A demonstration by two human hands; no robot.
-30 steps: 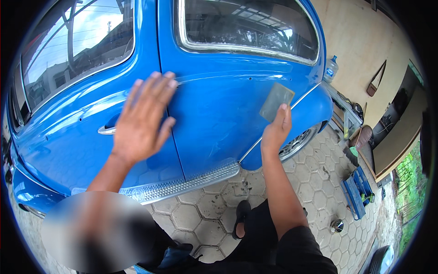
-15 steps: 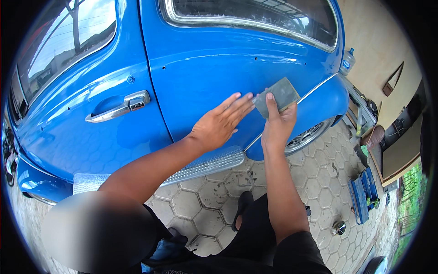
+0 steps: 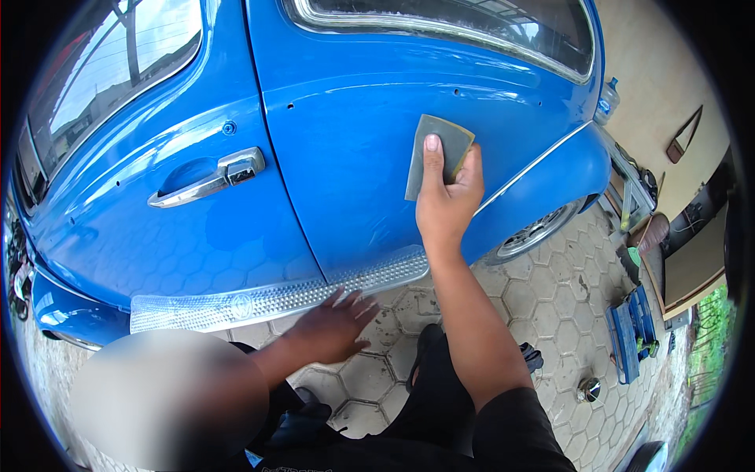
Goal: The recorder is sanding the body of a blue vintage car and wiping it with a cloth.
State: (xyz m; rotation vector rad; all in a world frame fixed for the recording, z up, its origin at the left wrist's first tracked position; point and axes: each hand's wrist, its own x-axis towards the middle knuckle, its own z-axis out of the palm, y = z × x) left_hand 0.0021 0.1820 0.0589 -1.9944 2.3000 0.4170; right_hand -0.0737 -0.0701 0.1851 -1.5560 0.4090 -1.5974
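My right hand (image 3: 448, 197) grips a folded piece of grey sandpaper (image 3: 431, 153) with a yellowish edge, thumb on its face and fingers behind. It is held in front of the rear side panel of a blue car (image 3: 354, 118); whether it touches the paint I cannot tell. Lower down, my left hand (image 3: 334, 326) is held with fingers spread and nothing in it, slightly blurred, close to the studded metal running board (image 3: 275, 300). Left of the door seam sits a chrome door handle (image 3: 208, 179).
Hexagonal pavers (image 3: 550, 330) cover the ground. At the right are a blue toolbox (image 3: 627, 334), a small round can (image 3: 588, 389) and a water bottle (image 3: 607, 102) by the wall. The rear wheel (image 3: 539, 232) shows under the blue fender (image 3: 562, 185).
My left hand has dropped away from the sandpaper, down toward the running board. My right hand has shifted slightly left and turned the sandpaper more upright.
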